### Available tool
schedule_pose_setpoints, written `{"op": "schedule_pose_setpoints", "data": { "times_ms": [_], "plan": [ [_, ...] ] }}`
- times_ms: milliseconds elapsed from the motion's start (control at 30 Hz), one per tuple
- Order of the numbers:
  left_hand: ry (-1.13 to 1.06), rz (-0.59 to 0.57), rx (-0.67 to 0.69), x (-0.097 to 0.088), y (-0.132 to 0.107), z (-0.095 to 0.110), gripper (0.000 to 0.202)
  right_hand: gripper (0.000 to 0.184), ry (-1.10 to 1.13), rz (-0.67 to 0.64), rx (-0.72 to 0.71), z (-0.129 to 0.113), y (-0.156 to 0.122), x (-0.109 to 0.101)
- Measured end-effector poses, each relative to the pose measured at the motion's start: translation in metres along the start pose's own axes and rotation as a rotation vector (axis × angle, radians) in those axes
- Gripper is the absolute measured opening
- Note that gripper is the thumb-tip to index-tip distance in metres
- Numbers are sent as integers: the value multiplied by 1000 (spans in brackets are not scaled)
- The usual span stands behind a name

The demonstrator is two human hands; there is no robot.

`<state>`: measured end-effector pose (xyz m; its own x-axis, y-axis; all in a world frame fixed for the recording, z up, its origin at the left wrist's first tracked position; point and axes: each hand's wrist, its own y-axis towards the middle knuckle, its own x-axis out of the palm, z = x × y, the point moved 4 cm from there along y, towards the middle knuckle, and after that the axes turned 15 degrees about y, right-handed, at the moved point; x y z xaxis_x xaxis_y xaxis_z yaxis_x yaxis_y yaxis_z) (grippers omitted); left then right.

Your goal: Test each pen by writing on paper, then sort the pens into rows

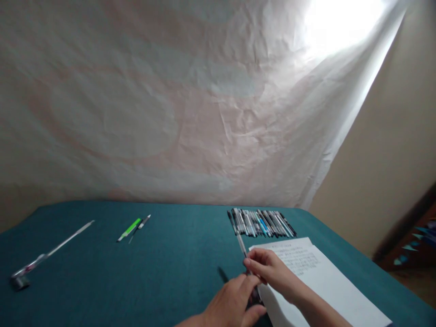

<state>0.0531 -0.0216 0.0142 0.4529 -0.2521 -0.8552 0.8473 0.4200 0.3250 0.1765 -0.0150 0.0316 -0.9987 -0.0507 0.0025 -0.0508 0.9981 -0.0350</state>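
Note:
A slim pen (242, 245) with a pale, see-through barrel slants up and away between my two hands. My right hand (272, 269) pinches its middle between thumb and fingertips, over the left edge of some white paper (335, 281) with handwriting near its top. Lower down, my left hand (233, 300) has its fingers closed around the near end of the same pen, which they partly hide. Just beyond the pen's far tip lies a tight row of many pens (262, 222), side by side, mostly black, grey and clear with a blue one among them.
A bright green pen-like item (131, 228) lies left of centre beside a white and black one (144, 221). Far left rests a long thin rod (64, 243) with a dark, blurred end. Behind the green tabletop (163, 272) hangs a wrinkled pale sheet (190, 104).

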Motion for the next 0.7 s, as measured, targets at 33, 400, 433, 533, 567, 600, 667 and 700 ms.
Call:
{"op": "schedule_pose_setpoints", "data": {
  "times_ms": [33, 400, 433, 533, 567, 600, 667, 700],
  "plan": [
    [8, -3, 5, 1, 0, -1, 44, 33, -32, 28, -19, 1, 5, -9],
    [60, -54, 3, 10, 5, -7, 45, 36, -776, 789, -13, 11, 65, -243],
    [67, -54, 6, 11, 6, -8, 42, 35, -802, 826, 29, 16, 66, -255],
    [92, -37, 16, 14, 8, -10, 38, 34, -857, 893, 138, 32, 70, -279],
    [101, -29, 19, 15, 8, -11, 38, 34, -870, 904, 163, 37, 73, -284],
    [110, -22, 24, 16, 8, -12, 38, 34, -881, 910, 183, 41, 75, -288],
    [129, -15, 35, 16, 9, -12, 40, 33, -899, 909, 208, 47, 80, -294],
    [137, -14, 39, 16, 9, -12, 41, 32, -906, 904, 216, 49, 82, -296]
  ]
}}
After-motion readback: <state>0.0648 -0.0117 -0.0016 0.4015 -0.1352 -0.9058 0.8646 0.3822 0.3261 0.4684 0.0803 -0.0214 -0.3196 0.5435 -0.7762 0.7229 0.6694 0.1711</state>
